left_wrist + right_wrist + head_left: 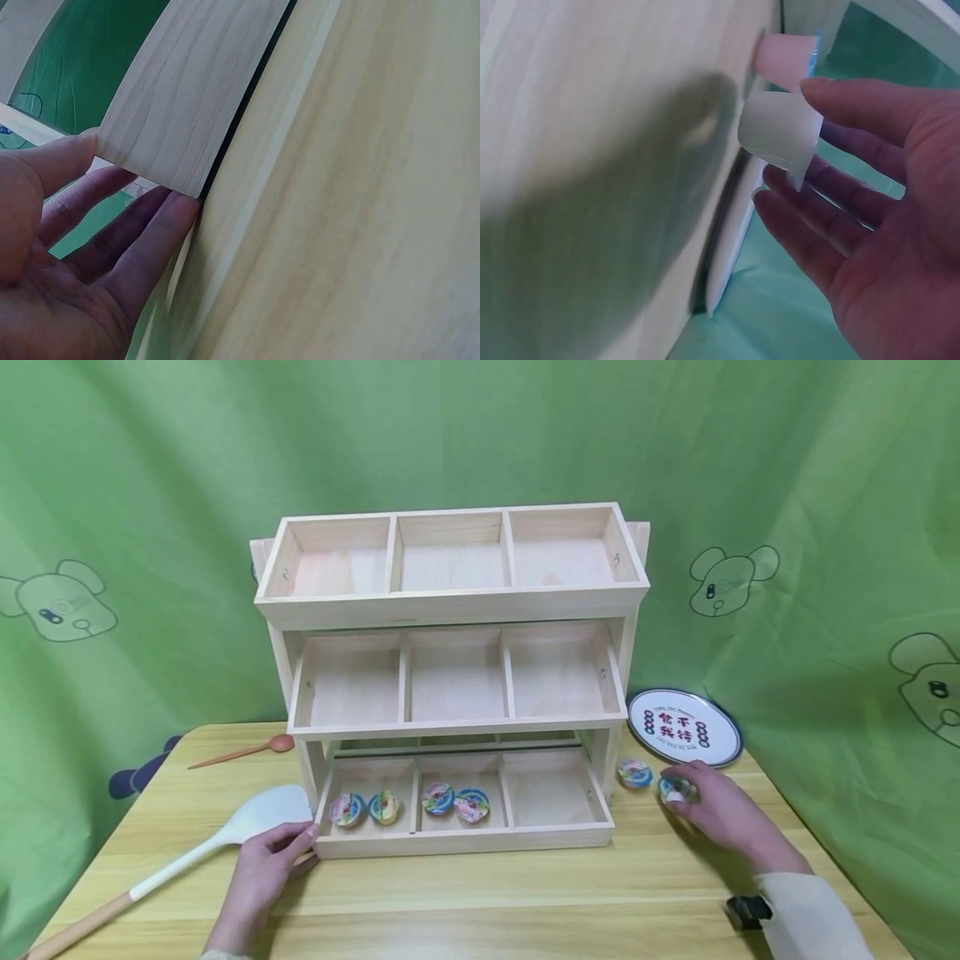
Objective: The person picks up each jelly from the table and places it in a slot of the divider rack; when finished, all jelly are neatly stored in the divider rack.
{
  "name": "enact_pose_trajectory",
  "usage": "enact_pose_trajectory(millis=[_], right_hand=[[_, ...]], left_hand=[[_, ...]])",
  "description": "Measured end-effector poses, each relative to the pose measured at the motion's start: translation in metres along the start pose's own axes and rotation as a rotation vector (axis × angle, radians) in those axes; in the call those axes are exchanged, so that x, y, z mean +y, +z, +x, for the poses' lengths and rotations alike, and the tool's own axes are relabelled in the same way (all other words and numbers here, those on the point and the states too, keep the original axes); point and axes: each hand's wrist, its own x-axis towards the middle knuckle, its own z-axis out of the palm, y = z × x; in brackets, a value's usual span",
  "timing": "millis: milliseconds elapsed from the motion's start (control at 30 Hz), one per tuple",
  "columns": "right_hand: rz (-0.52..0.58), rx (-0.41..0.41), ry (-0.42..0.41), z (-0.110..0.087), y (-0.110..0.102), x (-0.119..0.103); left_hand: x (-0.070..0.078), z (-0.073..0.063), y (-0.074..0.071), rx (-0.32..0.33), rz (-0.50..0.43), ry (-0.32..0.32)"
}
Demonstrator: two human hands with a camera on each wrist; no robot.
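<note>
A three-tier wooden rack stands on the table, each tier a tray with three compartments. My left hand (266, 864) holds the front left corner of the bottom tray (465, 843); in the left wrist view its thumb and fingertips meet the tray's end (187, 97). Two jelly cups (384, 807) sit in that tray's left compartment and two more (472, 806) in its middle one. To the right of the rack, my right hand (720, 806) pinches a whitish jelly cup (780, 129) by its rim. A pink jelly cup (786, 61) stands on the table just beyond it.
A white plate (684, 727) with a dark rim lies behind the right hand. Left of the rack are a white spatula (262, 814) with a wooden handle and a small reddish spoon (279, 743). Green cloth (450, 435) hangs behind the table (480, 910).
</note>
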Motion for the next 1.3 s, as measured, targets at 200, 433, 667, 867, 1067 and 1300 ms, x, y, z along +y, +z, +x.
enact_pose_trajectory(millis=[200,433,667,867,1067,1300], right_hand=[[0.003,0.003,-0.025,-0.007,-0.006,-0.007],[-0.005,0.014,-0.056,-0.019,-0.009,-0.015],[0.005,0.016,-0.075,-0.031,-0.013,-0.024],[0.015,0.007,-0.081,-0.036,-0.017,-0.034],[0.013,0.012,-0.116,-0.039,-0.021,-0.046],[0.001,0.005,-0.122,-0.040,-0.023,-0.056]], left_hand=[[0.001,-0.001,0.000,-0.005,0.004,-0.001],[0.001,0.000,0.001,0.000,-0.003,0.005],[0.000,-0.001,0.000,0.005,-0.005,-0.004],[0.001,0.000,-0.001,0.001,-0.007,-0.008],[0.000,0.000,0.000,0.005,-0.018,-0.020],[0.000,-0.002,0.001,0.007,-0.023,-0.016]])
